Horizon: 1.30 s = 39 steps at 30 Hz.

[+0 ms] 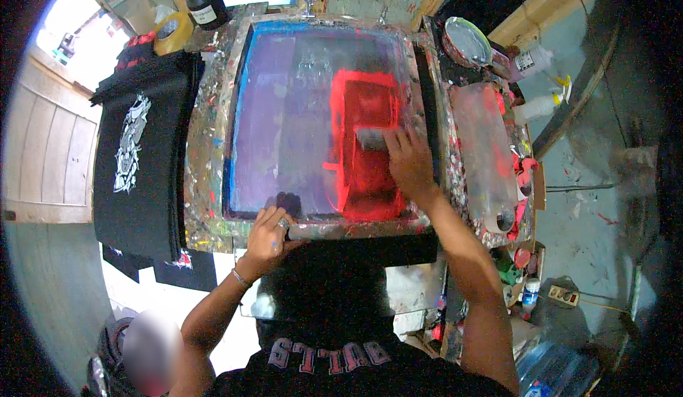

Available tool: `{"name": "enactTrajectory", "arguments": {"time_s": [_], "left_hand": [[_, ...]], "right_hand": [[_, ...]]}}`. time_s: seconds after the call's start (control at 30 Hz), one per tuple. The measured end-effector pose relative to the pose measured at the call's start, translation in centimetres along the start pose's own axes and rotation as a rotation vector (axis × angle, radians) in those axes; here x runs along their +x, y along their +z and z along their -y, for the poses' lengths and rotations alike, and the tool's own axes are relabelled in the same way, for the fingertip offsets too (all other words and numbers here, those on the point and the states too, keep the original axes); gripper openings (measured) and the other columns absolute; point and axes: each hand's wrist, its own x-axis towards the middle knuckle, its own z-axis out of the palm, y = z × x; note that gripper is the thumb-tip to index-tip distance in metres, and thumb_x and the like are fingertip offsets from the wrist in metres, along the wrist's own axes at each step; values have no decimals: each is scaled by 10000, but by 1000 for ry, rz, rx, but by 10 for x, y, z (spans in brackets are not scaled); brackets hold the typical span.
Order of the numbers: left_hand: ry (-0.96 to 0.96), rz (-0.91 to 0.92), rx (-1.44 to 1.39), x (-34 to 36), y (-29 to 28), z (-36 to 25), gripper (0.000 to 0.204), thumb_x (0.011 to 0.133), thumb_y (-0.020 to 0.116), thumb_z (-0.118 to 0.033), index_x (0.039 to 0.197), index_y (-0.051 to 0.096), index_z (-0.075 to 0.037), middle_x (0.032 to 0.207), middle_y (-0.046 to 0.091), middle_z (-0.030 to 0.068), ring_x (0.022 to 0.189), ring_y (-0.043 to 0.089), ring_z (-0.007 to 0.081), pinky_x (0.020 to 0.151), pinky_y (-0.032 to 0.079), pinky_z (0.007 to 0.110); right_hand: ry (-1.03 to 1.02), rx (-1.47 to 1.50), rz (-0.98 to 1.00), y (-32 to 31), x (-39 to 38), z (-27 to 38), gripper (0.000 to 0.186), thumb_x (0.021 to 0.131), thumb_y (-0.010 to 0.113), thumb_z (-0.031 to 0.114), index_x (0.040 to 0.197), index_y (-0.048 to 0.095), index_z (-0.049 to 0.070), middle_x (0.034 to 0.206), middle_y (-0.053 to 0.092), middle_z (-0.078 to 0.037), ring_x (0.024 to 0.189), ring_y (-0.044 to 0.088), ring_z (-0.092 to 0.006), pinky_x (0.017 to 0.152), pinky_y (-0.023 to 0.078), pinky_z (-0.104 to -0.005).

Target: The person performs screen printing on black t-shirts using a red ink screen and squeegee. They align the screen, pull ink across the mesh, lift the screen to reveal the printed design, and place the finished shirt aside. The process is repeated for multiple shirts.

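A printing screen [284,119] in a paint-spattered frame lies before me, its mesh purple with a blue border and a red ink rectangle [363,183] on the right half. My right hand [409,159] grips a small grey scraper [371,139] on the red ink, slightly blurred. My left hand [269,233] has its fingers curled on the front edge of the screen frame, near the left-middle.
Stacked black printed fabric [142,198] lies at the left, with a tape roll [169,34] and dark jar [203,2] behind. A tub [466,41], spray bottle [541,94] and red-stained sheet [484,148] are at the right. A power strip [563,295] sits lower right.
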Motion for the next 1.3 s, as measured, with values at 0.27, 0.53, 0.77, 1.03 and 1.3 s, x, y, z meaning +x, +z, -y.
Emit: {"name": "enactTrajectory", "arguments": {"time_s": [0.27,0.53,0.77,1.03,1.3], "left_hand": [[53,-41,35,-1,-1,2,322,639,891,-166,796,647,-27,897,600,102,893,585,327,783,461,445],[4,-21,4,-2,-5,-3,356,611,898,-159,829,655,-19,925,594,113,903,581,338,792,460,447],[53,-48,-1,0,0,-1,410,597,901,-164,867,632,-14,927,584,126,888,568,351,761,435,444],[11,-20,57,-5,-1,4,389,622,897,-169,861,621,-36,921,587,120,892,573,346,786,453,439],[36,-37,-11,0,1,1,398,650,894,-190,915,634,-48,886,590,109,859,574,332,781,456,432]], "right_hand": [[105,285,288,-9,156,-63,448,794,604,23,1241,619,51,1166,684,-256,1076,645,-458,933,515,-570],[55,280,352,-6,118,-38,341,799,598,34,1132,661,71,1011,705,-209,1015,656,-449,891,508,-596],[29,364,409,-82,-28,47,406,818,572,26,1214,651,70,1117,689,-177,1125,619,-403,913,538,-536],[18,411,452,-52,66,-4,325,900,499,45,1164,689,67,1059,715,-234,1031,676,-439,955,522,-552],[62,201,298,-6,125,-43,247,872,551,74,1084,678,77,1002,714,-218,995,665,-442,908,528,-555]]}}
